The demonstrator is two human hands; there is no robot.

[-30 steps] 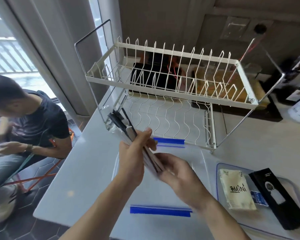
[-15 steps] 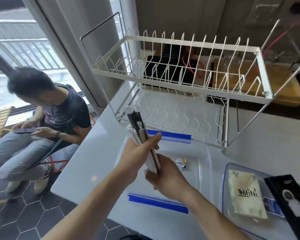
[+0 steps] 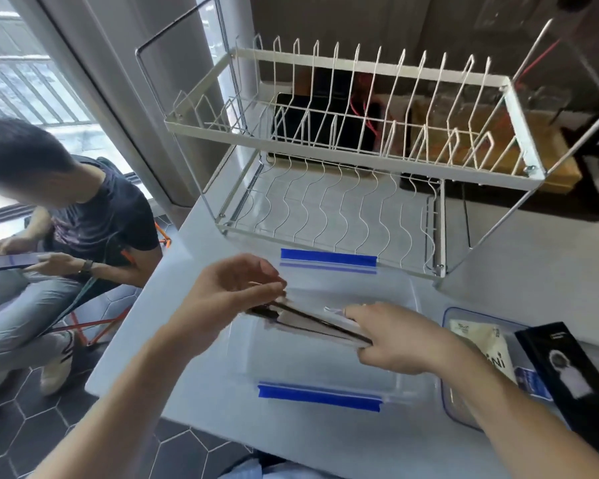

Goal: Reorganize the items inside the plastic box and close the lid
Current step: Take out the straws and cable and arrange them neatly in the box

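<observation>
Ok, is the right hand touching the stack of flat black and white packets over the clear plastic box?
Touching. The head view shows the right hand gripping the stack of flat packets at its right end.

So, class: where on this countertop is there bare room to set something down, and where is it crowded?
Free: the countertop right of the dish rack, behind the lid; also the near strip in front of the plastic box. Crowded: the middle, where both hands (left hand, right hand) hold a stack of flat packets over the box, and the lid, which carries a cream packet and a black box.
</observation>
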